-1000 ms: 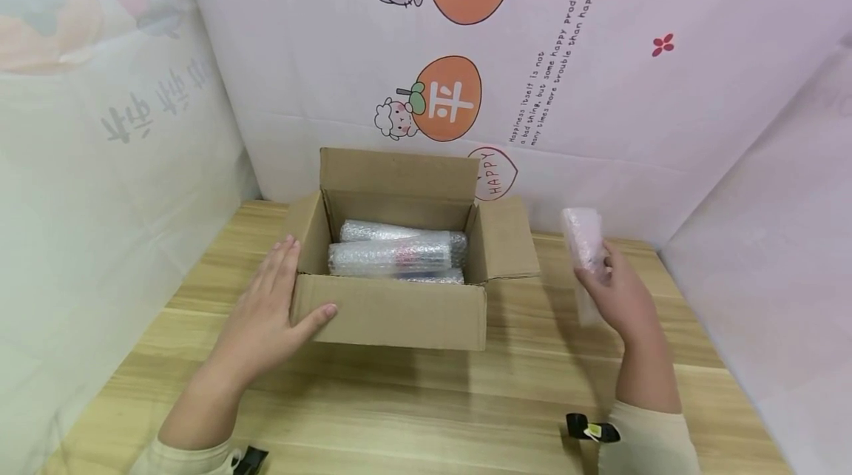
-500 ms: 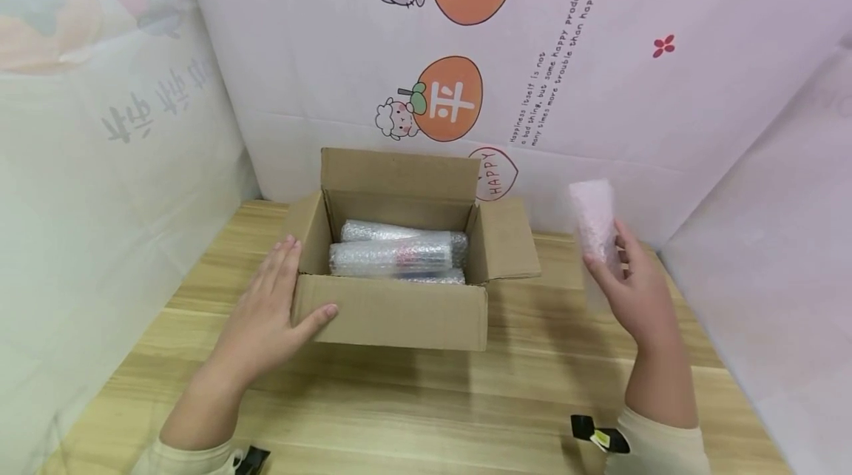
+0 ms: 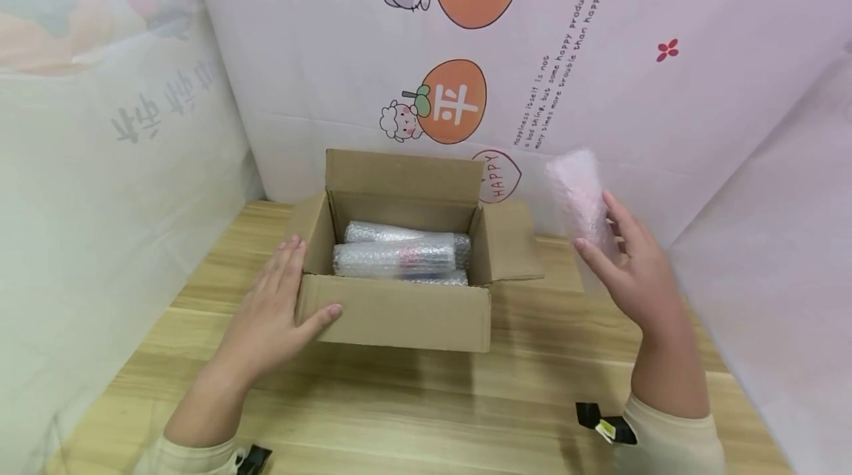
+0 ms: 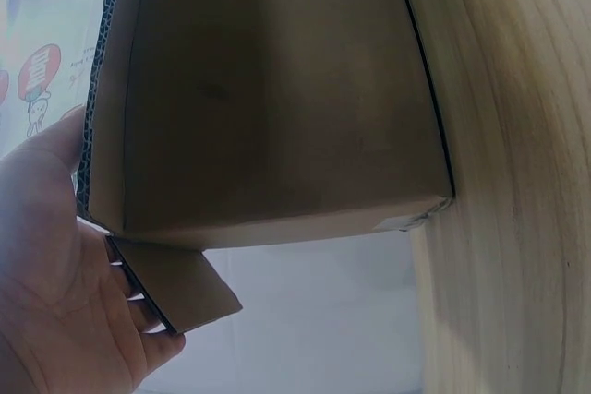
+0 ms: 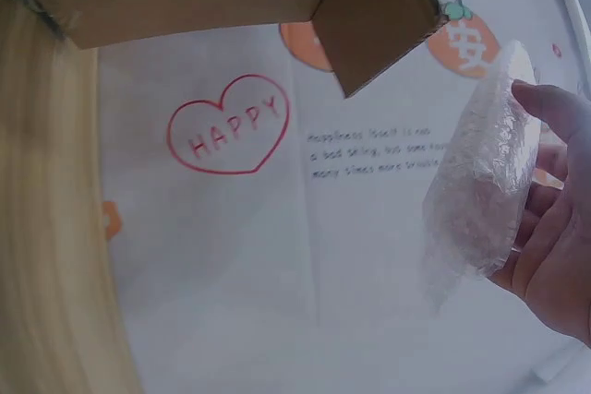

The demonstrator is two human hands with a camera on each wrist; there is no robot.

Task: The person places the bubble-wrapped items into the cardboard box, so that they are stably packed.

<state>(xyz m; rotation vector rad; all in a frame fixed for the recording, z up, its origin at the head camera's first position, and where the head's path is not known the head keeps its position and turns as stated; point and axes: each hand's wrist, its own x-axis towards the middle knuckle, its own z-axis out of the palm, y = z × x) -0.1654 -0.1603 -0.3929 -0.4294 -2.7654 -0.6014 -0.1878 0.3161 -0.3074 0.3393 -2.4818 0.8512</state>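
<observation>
An open cardboard box (image 3: 399, 312) stands on the wooden table, with several bubble-wrapped items (image 3: 396, 257) lying inside it. My left hand (image 3: 269, 312) rests at its near left corner. The fingers extend straight along the left flap (image 4: 175, 283) and the thumb lies over the front flap. My right hand (image 3: 632, 268) holds a bubble-wrapped package (image 3: 577, 190), pale pinkish and narrow, raised to the right of the box. Thumb and fingers grip its lower part from opposite sides. In the right wrist view, loose clear wrap hangs from the package (image 5: 485, 173).
The right flap (image 3: 511, 242) of the box folds outward toward the right hand. Behind the table (image 3: 413, 416) hangs a white printed backdrop (image 3: 299, 61), with similar sheets at both sides. A black strap (image 3: 606, 423) hangs near the right sleeve.
My right hand has lifted the bubble-wrapped package higher, and the package's top now leans left. The left hand stays at the corner of the box.
</observation>
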